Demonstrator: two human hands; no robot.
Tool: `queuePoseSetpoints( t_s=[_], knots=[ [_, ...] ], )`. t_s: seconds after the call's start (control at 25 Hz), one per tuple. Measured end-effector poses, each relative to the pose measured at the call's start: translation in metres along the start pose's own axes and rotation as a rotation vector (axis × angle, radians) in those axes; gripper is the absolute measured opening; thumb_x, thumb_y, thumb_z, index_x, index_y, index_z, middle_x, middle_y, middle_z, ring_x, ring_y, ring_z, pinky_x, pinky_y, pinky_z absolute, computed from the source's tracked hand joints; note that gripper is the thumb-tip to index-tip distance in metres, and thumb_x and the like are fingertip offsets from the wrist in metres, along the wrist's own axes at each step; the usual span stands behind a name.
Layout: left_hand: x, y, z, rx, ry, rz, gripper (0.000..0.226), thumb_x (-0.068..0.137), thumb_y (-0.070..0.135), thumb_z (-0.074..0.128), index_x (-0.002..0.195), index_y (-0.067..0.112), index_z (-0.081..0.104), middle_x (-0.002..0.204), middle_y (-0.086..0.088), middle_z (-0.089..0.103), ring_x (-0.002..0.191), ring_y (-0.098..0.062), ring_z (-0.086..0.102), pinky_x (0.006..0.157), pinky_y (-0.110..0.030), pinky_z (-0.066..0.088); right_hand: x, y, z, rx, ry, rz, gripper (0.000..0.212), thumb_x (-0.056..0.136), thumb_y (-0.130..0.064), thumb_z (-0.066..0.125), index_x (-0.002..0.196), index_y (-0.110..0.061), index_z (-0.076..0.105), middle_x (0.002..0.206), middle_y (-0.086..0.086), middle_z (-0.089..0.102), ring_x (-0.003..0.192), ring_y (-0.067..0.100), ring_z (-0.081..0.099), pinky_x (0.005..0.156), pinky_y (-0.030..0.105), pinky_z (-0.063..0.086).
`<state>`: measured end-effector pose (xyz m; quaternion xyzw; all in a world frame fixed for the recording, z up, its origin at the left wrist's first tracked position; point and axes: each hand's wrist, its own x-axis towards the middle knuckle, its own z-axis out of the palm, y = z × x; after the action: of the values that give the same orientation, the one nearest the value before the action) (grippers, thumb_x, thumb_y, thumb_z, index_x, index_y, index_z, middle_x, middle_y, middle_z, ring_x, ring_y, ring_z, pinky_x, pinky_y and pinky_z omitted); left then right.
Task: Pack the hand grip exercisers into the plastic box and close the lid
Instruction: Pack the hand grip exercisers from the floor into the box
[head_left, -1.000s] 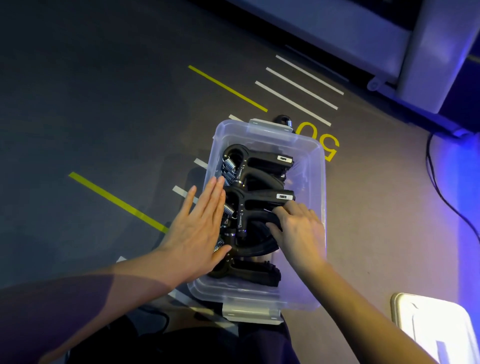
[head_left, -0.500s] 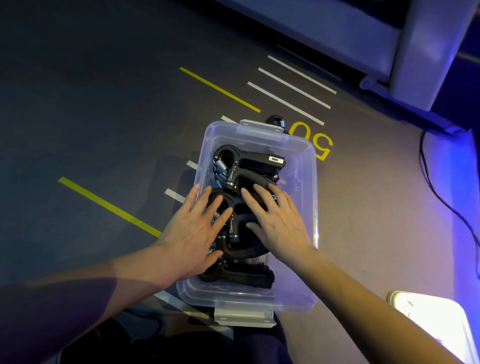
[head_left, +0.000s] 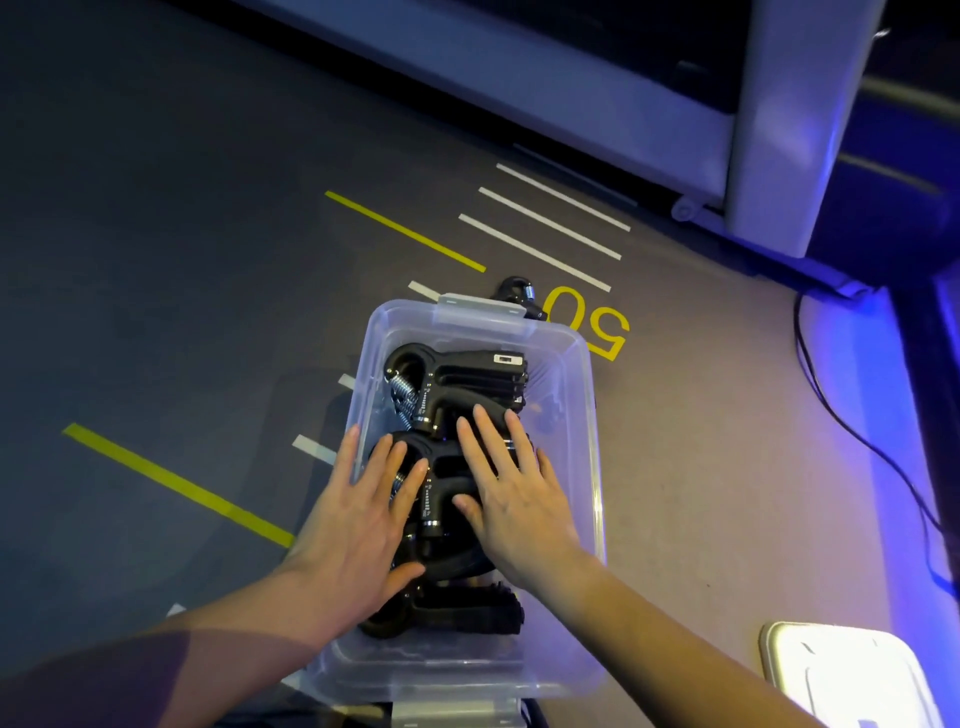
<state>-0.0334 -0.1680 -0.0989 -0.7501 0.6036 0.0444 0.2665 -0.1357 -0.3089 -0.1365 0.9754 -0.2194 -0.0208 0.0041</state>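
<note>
The hand grip exercisers (head_left: 457, 379) are black, with curved padded handles, coiled steel springs at the bend and small white scale marks along the stems; one carries a small white label near its far end. Several lie packed in a row inside the clear plastic box (head_left: 587, 415), a rectangular tub with pale latch tabs at its near and far ends, standing on the grey floor (head_left: 156, 208) with no lid on it.

The left hand (head_left: 358, 514) lies flat, fingers straight and a little spread, pressing on the exercisers at the box's left wall, its outer fingers crossing that rim. The right hand (head_left: 511, 499) lies just beside it, also flat with straight fingers, its palm over the middle exerciser and its fingertips reaching the handle of the farthest one. Neither grip curls round anything (both simply press down). One more exerciser shows below both palms, toward the wrists.

Beyond the fingertips, outside the far end of the box, another black exerciser (head_left: 517, 291) lies on the floor beside a yellow "50" (head_left: 592, 322). Well to the right of the right forearm lies a white lid (head_left: 852, 675), brightly lit.
</note>
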Motion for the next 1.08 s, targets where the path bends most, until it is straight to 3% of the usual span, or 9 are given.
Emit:
queuePoseSetpoints(
  t_s=[0.16,0.28,0.32,0.44,0.6,0.76,0.84,0.96,1.08],
  knots=[
    [-0.001,-0.002,0.003,-0.072,0.090,-0.014,0.080,0.092,0.061,0.008,0.140,0.002,-0.017,0.144,-0.028,-0.017,0.138,-0.043,-0.013,0.102,-0.067,-0.016,0.002,0.000,-0.003,-0.005,-0.041,-0.006,0.068,0.087,-0.054,0.030,0.145,-0.021,0.033,0.151,-0.001,0.035,0.136,0.029,0.038,0.092,0.047,0.050],
    [0.002,-0.008,0.009,-0.329,0.203,0.002,0.080,0.085,0.058,0.025,0.140,0.001,0.032,0.146,-0.028,0.025,0.136,-0.041,0.022,0.108,-0.064,0.009,0.003,0.004,-0.011,0.012,0.002,-0.006,0.069,0.090,-0.060,0.024,0.145,-0.021,0.033,0.151,-0.003,0.035,0.137,0.027,0.036,0.100,0.049,0.042],
    [0.006,-0.011,0.008,-0.362,0.247,0.001,0.081,0.083,0.060,0.028,0.138,0.001,0.036,0.146,-0.025,0.029,0.137,-0.039,0.025,0.107,-0.062,0.015,0.006,0.010,-0.017,0.048,0.050,-0.010,0.068,0.092,-0.061,0.021,0.147,-0.020,0.029,0.154,-0.003,0.029,0.141,0.025,0.029,0.106,0.049,0.035],
    [0.032,-0.027,-0.002,-0.364,0.411,-0.075,0.081,0.083,0.059,0.031,0.140,0.002,0.032,0.150,-0.021,0.024,0.139,-0.035,0.021,0.107,-0.058,0.019,0.032,0.032,-0.042,0.187,0.195,-0.006,0.067,0.095,-0.057,0.015,0.150,-0.018,0.021,0.158,-0.003,0.015,0.145,0.019,0.010,0.116,0.045,0.020],
    [0.090,-0.061,-0.023,-0.345,0.473,-0.209,0.081,0.084,0.060,0.027,0.143,0.005,0.029,0.152,-0.018,0.022,0.139,-0.035,0.018,0.107,-0.057,0.013,0.113,0.069,-0.070,0.236,0.314,0.031,0.061,0.096,-0.049,0.027,0.149,-0.019,0.022,0.159,-0.003,0.010,0.146,0.023,0.013,0.115,0.037,0.016],
    [0.137,-0.078,-0.035,-0.397,0.429,-0.273,0.082,0.083,0.065,0.021,0.144,0.011,0.026,0.150,-0.015,0.029,0.136,-0.036,0.026,0.107,-0.057,0.018,0.204,0.113,-0.069,0.518,-0.013,0.209,0.050,0.101,-0.039,0.033,0.145,-0.015,0.035,0.154,0.002,0.028,0.142,0.021,0.025,0.106,0.024,0.017],
    [0.146,-0.079,-0.034,-0.425,0.402,-0.275,0.081,0.084,0.067,0.020,0.141,0.010,0.032,0.141,-0.015,0.043,0.128,-0.037,0.039,0.106,-0.058,0.024,0.236,0.126,-0.046,0.402,-0.220,0.174,0.046,0.100,-0.034,0.038,0.141,-0.014,0.040,0.151,0.008,0.035,0.137,0.027,0.033,0.103,0.027,0.024],
    [0.149,-0.078,-0.030,-0.477,0.406,-0.260,0.080,0.085,0.067,0.019,0.135,0.010,0.043,0.133,-0.014,0.053,0.118,-0.036,0.049,0.103,-0.057,0.030,0.259,0.130,0.000,0.212,-0.579,-0.002,0.050,0.099,-0.032,0.043,0.144,-0.011,0.034,0.156,0.011,0.019,0.143,0.026,0.022,0.111,0.030,0.022],
    [0.150,-0.078,-0.030,-0.506,0.414,-0.256,0.080,0.086,0.068,0.018,0.134,0.010,0.044,0.133,-0.013,0.052,0.118,-0.036,0.049,0.103,-0.057,0.028,0.269,0.129,0.020,0.164,-0.677,-0.069,0.054,0.095,-0.016,0.049,0.145,-0.011,0.030,0.149,0.011,0.036,0.134,0.029,0.038,0.105,0.035,0.034]
  ],
)
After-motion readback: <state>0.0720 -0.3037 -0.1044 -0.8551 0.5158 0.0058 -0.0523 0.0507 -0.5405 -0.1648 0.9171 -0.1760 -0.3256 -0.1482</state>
